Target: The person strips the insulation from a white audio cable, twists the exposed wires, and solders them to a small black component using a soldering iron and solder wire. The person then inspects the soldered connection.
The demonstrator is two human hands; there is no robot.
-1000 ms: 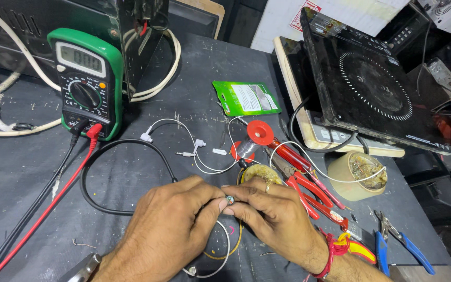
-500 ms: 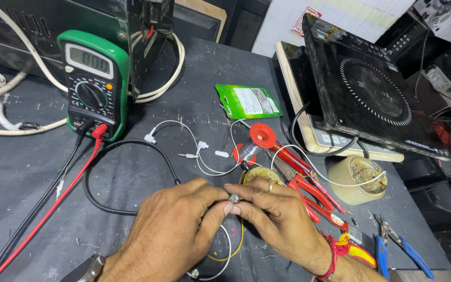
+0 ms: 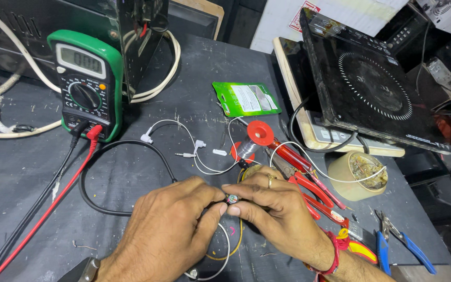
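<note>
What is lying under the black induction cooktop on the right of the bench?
The black induction cooktop rests tilted on a cream-coloured appliance, whose front edge and left side show. A black cable emerges there. The rest is covered.

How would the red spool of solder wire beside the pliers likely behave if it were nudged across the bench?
The red spool has round flanges, so it could probably roll if tipped onto its edge. It looks small yet probably heavy for its size, being wound with metal wire. A loose white wire runs close by, so a push might drag or snag it.

Electronics repair wkshop | multimeter (image 3: 85, 83) w/ probe leads | solder spool (image 3: 251, 140) | pliers (image 3: 400, 241) | induction cooktop (image 3: 371, 89) on bench
</note>
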